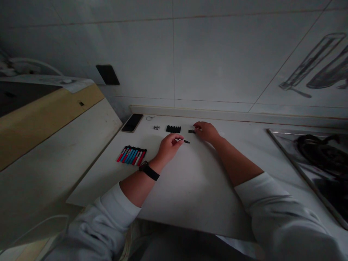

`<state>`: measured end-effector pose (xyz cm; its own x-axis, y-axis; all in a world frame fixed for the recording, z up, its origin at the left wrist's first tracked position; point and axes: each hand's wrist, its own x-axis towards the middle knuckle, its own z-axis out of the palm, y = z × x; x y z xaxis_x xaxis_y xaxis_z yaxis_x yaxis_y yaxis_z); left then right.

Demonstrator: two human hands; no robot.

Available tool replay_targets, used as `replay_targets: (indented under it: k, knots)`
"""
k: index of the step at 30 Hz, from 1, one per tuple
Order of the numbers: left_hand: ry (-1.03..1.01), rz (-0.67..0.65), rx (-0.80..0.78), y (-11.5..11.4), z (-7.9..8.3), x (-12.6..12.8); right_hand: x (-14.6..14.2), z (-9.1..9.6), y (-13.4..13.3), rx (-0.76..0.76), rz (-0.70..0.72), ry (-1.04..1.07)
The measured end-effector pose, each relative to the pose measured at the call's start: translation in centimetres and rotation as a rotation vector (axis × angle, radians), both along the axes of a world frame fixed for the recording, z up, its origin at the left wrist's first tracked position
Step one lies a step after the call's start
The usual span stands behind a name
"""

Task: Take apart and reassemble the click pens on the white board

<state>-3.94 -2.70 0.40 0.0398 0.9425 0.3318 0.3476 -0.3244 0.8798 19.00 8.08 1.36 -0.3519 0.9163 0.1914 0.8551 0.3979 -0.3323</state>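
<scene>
My left hand [169, 145] is closed in a pinch on a thin dark pen refill [184, 140] that sticks out to the right just above the white counter [190, 181]. A black watch sits on that wrist. My right hand [206, 131] rests further back with its fingers curled over small black parts [191, 131]; what it grips is too small to name. Behind my left hand lies a row of black pen pieces [173, 128], with a few tiny springs [156, 127] to its left. A row of red and blue pens [132, 155] lies left of my left hand.
A dark phone [132, 122] lies at the counter's back left corner. A stove top with a black burner grate [318, 150] fills the right side. A wooden and white cabinet surface [49, 119] stands to the left. A tiled wall [217, 54] runs behind.
</scene>
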Motion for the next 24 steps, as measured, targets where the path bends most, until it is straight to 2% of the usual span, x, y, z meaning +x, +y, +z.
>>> replay_targets:
  k: [2, 5, 24]
  knots:
    - [0.012, 0.0, 0.003, 0.0, -0.1, 0.0, 0.1, -0.2, 0.1, 0.012, 0.081, 0.003]
    - [0.015, -0.018, 0.02, 0.2, -0.4, -0.1, 0.0, -0.7, 0.3, 0.02, 0.124, -0.004]
    - [0.01, -0.032, 0.031, 0.2, -0.4, 0.0, -0.5, -1.3, 0.9, 0.038, 0.17, 0.031]
